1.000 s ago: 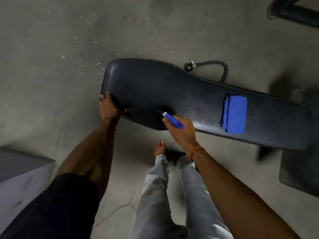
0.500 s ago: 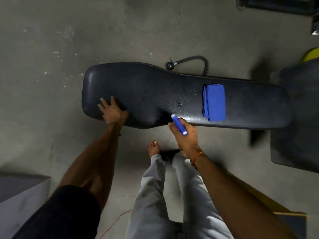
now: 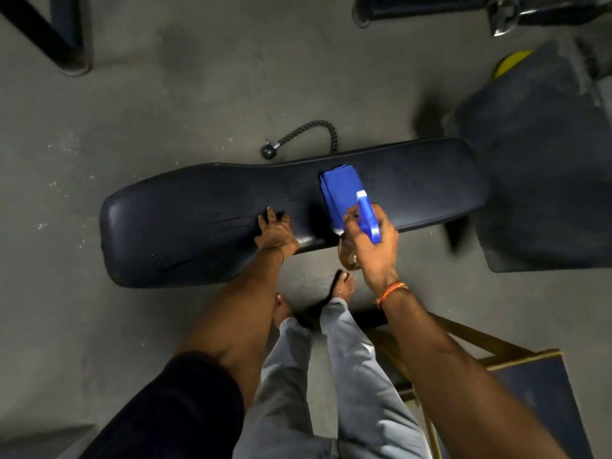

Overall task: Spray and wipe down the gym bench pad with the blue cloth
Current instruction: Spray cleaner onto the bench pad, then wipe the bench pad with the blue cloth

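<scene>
now the left hand (image 3: 275, 231) has slid along the near edge of the bench pad (image 3: 205, 223) toward its middle, fingers spread flat, gripping nothing. further right, the blue cloth (image 3: 341, 193) lies folded on the pad. right hand (image 3: 372, 240), lifted from the edge a moment ago, is wrapped tight around the spray bottle (image 3: 367, 217), nozzle above the cloth, so another spray looks imminent; wiping hasn't begun.

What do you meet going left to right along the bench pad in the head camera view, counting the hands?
Wide bare end of the bench pad → left hand flat on the pad's near edge → blue cloth → right hand holding the spray bottle → narrow bare end of the pad.
</scene>
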`<state>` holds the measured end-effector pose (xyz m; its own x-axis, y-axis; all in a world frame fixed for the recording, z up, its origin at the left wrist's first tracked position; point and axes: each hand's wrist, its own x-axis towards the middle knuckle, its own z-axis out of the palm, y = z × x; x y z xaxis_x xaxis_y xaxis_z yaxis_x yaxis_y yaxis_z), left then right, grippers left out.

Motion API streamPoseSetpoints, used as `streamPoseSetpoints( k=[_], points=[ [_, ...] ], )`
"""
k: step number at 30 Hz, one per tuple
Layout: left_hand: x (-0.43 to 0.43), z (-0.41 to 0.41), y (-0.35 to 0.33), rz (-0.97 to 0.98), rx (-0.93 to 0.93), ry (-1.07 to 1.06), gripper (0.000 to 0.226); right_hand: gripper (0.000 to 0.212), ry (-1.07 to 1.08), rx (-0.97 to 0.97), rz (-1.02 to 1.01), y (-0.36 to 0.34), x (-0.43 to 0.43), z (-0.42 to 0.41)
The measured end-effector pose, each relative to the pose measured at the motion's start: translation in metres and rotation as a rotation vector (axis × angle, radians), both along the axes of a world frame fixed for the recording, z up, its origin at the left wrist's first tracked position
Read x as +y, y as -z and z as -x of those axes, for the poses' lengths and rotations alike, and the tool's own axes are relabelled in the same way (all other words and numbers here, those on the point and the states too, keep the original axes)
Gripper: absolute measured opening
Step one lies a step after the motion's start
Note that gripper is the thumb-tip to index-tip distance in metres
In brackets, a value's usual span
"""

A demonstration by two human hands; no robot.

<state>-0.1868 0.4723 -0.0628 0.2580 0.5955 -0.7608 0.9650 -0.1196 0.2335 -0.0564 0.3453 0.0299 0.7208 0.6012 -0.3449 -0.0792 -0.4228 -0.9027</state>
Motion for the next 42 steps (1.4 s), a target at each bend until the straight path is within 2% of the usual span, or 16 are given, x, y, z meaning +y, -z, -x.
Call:
streamPoseSetpoints(
  k=[12, 16, 19, 22, 27, 32, 39, 42],
  points=[
    [0.02, -0.063, 0.004, -0.152, 0.126, 0.226, 0.094, 0.015, 0.247, -0.006, -0.223, -0.037, 0.022, -0.099],
    [0.032, -0.074, 0.009, -0.173, 0.154, 0.333, 0.119, 0.016, 0.273, -0.062, -0.225, -0.037, 0.044, -0.125],
    [0.031, -0.077, 0.02, -0.086, 0.169, 0.311, 0.135, 0.013, 0.273, -0.092, -0.208, -0.023, 0.054, -0.143],
    [0.024, -0.076, 0.033, -0.09, 0.196, 0.313, 0.143, 0.014, 0.243, -0.113, -0.157, 0.005, 0.058, -0.155],
    [0.028, -0.077, 0.036, -0.085, 0.18, 0.298, 0.143, 0.032, 0.241, -0.033, -0.093, 0.033, 0.056, -0.15],
    [0.027, -0.077, 0.036, -0.081, 0.16, 0.282, 0.143, 0.053, 0.19, -0.057, -0.059, 0.045, 0.048, -0.151],
    [0.027, -0.08, 0.036, -0.07, 0.188, 0.291, 0.144, 0.052, 0.262, 0.011, 0.031, 0.067, 0.034, -0.145],
    [0.027, -0.079, 0.037, -0.072, 0.189, 0.287, 0.144, 0.065, 0.269, 0.079, 0.033, 0.078, 0.027, -0.134]
  ],
)
